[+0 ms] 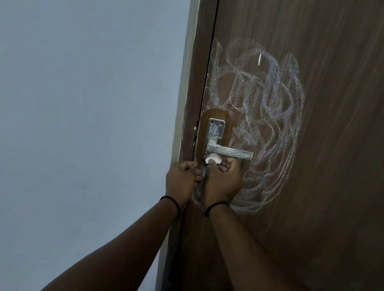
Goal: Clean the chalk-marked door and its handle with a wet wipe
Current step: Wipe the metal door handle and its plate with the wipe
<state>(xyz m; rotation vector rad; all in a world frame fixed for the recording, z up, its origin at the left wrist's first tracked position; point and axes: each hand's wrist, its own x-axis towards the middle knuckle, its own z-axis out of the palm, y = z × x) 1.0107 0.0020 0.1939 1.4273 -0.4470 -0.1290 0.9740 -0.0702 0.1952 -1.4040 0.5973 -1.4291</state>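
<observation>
A dark brown wooden door [324,157] carries white chalk scribbles [271,101] looping above, right of and below its handle. The silver lever handle [230,152] and its backplate [215,130] also bear chalk marks. A patch of wood round the backplate looks darker and free of chalk. My right hand [224,180] pinches a crumpled white wet wipe [213,158] just under the lever, against the door. My left hand [181,179] is curled beside it at the door's edge; what its fingers hold is hidden.
A brown door frame [194,99] runs down the left of the door. Left of it is a plain pale blue-grey wall [73,111]. Both wrists wear thin black bands.
</observation>
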